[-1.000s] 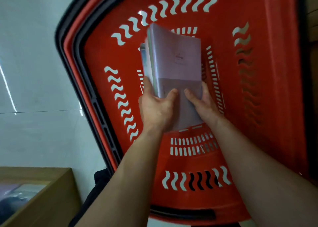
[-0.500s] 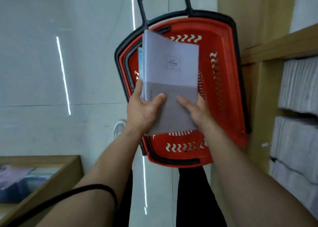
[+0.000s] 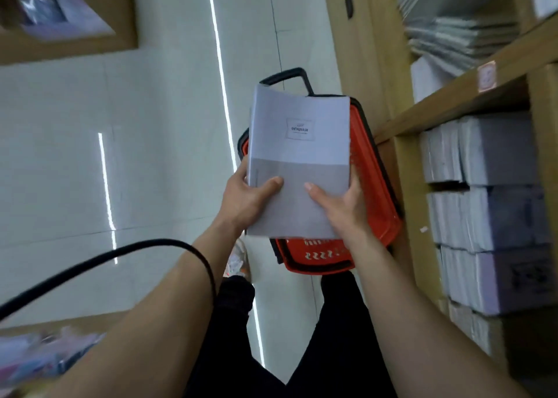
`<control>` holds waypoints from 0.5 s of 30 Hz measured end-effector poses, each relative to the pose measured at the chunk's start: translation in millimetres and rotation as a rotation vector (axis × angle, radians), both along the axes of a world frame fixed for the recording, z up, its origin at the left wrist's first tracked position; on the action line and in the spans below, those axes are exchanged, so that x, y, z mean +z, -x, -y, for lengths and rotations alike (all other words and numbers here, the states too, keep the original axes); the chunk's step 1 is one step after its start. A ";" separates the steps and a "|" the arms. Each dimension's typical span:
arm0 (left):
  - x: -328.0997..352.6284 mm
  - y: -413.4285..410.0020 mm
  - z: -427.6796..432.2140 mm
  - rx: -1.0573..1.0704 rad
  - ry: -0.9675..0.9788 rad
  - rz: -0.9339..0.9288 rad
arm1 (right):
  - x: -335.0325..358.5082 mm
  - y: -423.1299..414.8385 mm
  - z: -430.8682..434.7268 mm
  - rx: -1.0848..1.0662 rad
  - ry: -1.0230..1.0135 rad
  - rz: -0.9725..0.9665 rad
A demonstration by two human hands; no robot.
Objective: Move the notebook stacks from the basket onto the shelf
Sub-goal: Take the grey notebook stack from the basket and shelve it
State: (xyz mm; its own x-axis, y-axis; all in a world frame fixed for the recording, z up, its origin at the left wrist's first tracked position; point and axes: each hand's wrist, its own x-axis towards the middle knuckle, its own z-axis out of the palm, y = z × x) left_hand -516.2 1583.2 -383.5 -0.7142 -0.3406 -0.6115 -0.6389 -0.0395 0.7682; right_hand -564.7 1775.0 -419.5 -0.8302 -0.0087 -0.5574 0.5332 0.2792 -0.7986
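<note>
Nearest the camera, two bare forearms reach forward over black trousers, and a thin black cord loops across the left forearm. The left hand is closed on the lower left edge of a stack of pale lilac-and-grey paper-covered notebooks, thumb pressed flat on the top cover and fingers wrapped out of sight underneath. The right hand grips the lower right corner the same way, thumb on top, fingers curled round the side. The stack is held flat in the air in front of the body, its top cover bearing a small square label that reads "ENTHUSIASM". Directly below and beyond it stands a red plastic shopping basket with a black rim and black handle on the glossy white tiled floor, just beside the foot of a light wooden shelf unit on the right. That shelf unit holds wrapped bundles of grey-white notebooks, piled on several levels.
</note>
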 end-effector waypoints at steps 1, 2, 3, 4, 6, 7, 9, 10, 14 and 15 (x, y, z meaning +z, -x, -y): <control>10.4 -0.9 2.8 -0.011 -0.015 -0.016 | 11.3 -2.1 1.7 -0.010 0.008 -0.006; 21.4 -1.2 5.1 -0.022 -0.029 -0.032 | 23.7 -4.5 3.0 -0.027 0.016 -0.016; 32.9 -0.1 7.0 -0.033 -0.035 -0.052 | 34.3 -6.2 3.6 -0.043 0.022 -0.036; 45.8 0.7 8.4 -0.051 -0.035 -0.074 | 46.4 -8.6 4.3 -0.054 0.024 -0.056; 72.8 0.7 10.7 -0.090 -0.044 -0.116 | 75.5 -14.9 6.2 -0.083 0.038 -0.087; 87.1 0.7 11.4 -0.108 -0.048 -0.136 | 89.5 -18.3 6.4 -0.102 0.046 -0.101; 113.0 -1.2 12.7 -0.145 -0.051 -0.164 | 117.7 -26.2 6.1 -0.142 0.046 -0.129; 126.5 -2.7 12.8 -0.164 -0.055 -0.176 | 132.5 -31.1 5.5 -0.161 0.046 -0.144; 174.9 -9.2 9.7 -0.251 -0.063 -0.202 | 180.9 -55.5 1.0 -0.236 0.055 -0.182; 185.9 -10.5 7.4 -0.271 -0.064 -0.210 | 191.0 -61.8 -1.3 -0.256 0.050 -0.197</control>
